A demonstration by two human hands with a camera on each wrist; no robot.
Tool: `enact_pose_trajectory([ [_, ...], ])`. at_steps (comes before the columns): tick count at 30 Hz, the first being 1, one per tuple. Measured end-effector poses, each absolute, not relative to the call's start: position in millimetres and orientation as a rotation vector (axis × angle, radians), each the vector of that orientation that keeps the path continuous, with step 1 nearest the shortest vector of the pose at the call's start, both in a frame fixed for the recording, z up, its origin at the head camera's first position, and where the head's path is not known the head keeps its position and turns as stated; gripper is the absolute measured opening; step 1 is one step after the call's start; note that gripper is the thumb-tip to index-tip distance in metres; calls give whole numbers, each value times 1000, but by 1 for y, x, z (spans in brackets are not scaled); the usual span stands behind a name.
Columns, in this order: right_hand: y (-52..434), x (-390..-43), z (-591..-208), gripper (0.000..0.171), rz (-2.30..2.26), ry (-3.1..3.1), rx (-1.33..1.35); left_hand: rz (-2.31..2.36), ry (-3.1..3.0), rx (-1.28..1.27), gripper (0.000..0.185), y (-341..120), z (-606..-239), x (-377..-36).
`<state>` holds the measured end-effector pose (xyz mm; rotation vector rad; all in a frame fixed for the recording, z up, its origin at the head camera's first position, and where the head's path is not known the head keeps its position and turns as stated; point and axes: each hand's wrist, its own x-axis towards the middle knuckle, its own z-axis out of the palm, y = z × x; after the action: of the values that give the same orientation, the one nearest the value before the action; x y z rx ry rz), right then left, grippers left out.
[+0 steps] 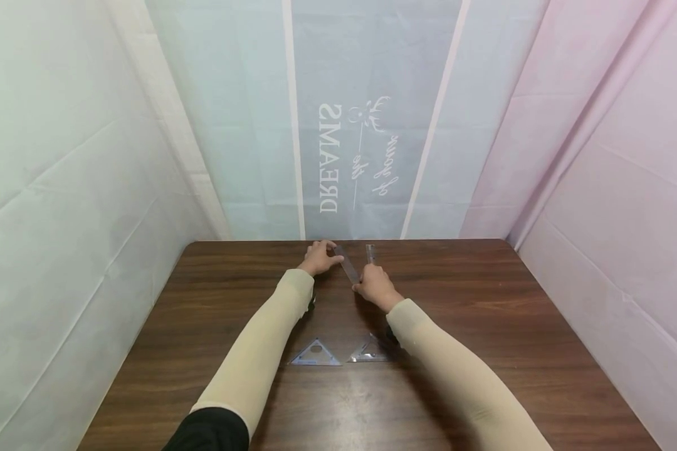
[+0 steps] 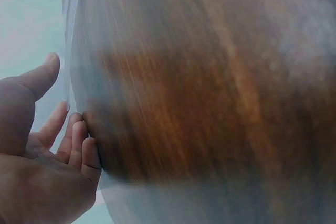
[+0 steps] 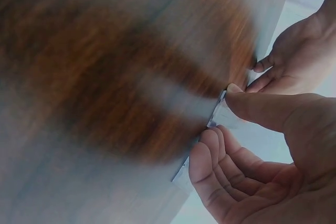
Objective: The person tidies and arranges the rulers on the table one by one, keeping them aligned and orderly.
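Observation:
Near the far edge of the table, a clear ruler (image 1: 346, 265) slants between the two hands. My left hand (image 1: 318, 258) is at its far end, a fingertip right at the clear strip (image 2: 70, 35) in the left wrist view; the thumb is extended and the other fingers lie loosely bent. My right hand (image 1: 377, 286) grips clear plastic, thumb on one side and bent fingers on the other. A second clear strip (image 1: 370, 253) sticks out beyond its knuckles. In the right wrist view, fingers cover part of the clear strip (image 3: 215, 113).
Closer to the body lie two clear triangular set squares, a left one (image 1: 316, 359) and a right one (image 1: 367, 357) partly hidden by the right arm. The brown wooden table (image 1: 474, 300) meets a hanging cloth backdrop (image 1: 259, 156) at its far edge, with cloth walls on both sides.

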<state>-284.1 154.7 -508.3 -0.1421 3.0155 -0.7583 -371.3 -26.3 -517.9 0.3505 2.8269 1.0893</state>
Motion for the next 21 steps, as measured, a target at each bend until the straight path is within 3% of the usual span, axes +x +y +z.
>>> enact_pose_trajectory([
  [21, 163, -284, -510, 28, -802, 3078, -270, 1510, 2752, 240, 33, -28, -521, -373],
])
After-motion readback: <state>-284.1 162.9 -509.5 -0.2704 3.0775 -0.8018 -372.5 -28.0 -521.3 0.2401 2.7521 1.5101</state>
